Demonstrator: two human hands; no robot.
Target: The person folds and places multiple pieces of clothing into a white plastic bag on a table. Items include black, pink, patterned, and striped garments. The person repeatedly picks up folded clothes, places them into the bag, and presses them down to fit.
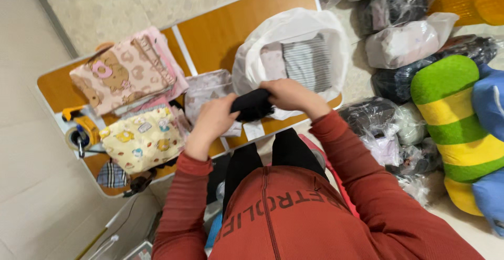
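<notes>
Centre frame: left hand [212, 119] and right hand [289, 94] each in closed grip on a dark rolled cloth [252, 105], held taut between them | above worktop [220, 34] edge, beside open white bag [294, 55] | folded prints [126, 73] stacked left

Cloth nearly everywhere, on a smooth wood-look bench [231, 34].

The dark bundle [253, 105] gripped between the left hand [214, 119] and right hand [290, 94] looked soft and matt, a knitted cloth. The white bag [294, 26] behind it was thin, slightly glossy plastic, with striped fabric inside. The pink folded garments [126, 71] and the yellow printed piece [142, 139] read as matt cotton-like cloth. The bench top shone faintly, its white edging smooth. The clear bags [404, 42] on the floor were crinkled, shiny film, and the red sleeves [181, 207] were finely ribbed knit.
</notes>
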